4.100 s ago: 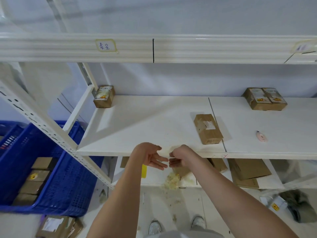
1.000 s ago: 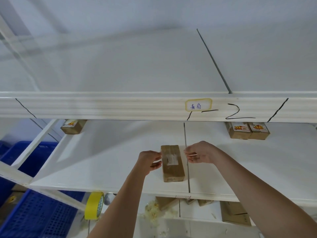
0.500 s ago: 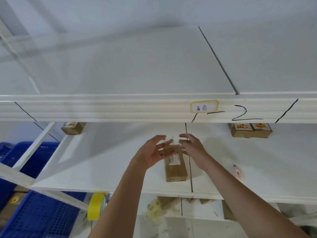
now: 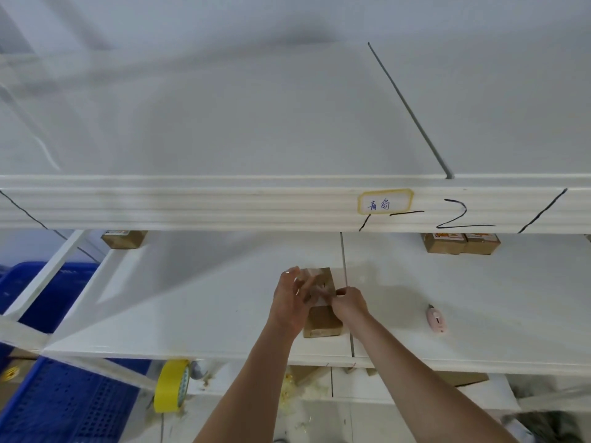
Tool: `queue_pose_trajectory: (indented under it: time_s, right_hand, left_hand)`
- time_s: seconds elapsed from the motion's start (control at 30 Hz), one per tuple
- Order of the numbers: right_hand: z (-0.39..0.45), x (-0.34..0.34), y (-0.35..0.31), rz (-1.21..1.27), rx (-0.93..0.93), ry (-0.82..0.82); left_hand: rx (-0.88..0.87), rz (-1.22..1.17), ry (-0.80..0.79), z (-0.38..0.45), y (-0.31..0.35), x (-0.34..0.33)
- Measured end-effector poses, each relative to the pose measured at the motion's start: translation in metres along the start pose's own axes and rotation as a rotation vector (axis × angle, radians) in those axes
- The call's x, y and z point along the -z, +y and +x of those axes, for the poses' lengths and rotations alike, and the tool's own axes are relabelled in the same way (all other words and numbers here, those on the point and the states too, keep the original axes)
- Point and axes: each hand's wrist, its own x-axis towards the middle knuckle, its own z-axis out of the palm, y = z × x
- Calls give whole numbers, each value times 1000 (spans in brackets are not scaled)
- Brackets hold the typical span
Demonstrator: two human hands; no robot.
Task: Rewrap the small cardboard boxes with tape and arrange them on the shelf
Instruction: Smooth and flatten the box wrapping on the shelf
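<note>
cardboard box (image 4: 321, 318) now under both hands, which hovered just before.

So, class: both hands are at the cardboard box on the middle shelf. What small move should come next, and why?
Probably press the clear tape strip flat onto the cardboard box. The left hand and right hand hold the strip over the box top, and part of it seems still lifted off the cardboard.

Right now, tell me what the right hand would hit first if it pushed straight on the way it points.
The right hand points up-left over the cardboard box. Straight on, it would likely meet the left hand first, though depth is unclear.
</note>
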Motion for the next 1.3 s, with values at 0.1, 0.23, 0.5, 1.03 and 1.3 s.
queue_pose_trajectory:
  time_s: [0.1, 0.23, 0.5, 1.03, 1.3]
  right_hand:
    - [3, -2, 2, -5, -1, 16]
    - [6, -5, 4, -23, -17, 41]
    - [5, -7, -9, -178, -90, 55]
    - [-25, 32, -62, 761, -15, -198]
    - [-16, 52, -40, 881, 36, -347]
  left_hand:
    - [-40, 8, 20, 6, -5, 9]
    - [-50, -1, 44, 13, -12, 21]
    - [-80, 129, 37, 10, -11, 18]
    - [-39, -47, -255, -18, 44, 0]
    - [-13, 1, -199, -18, 38, 4]
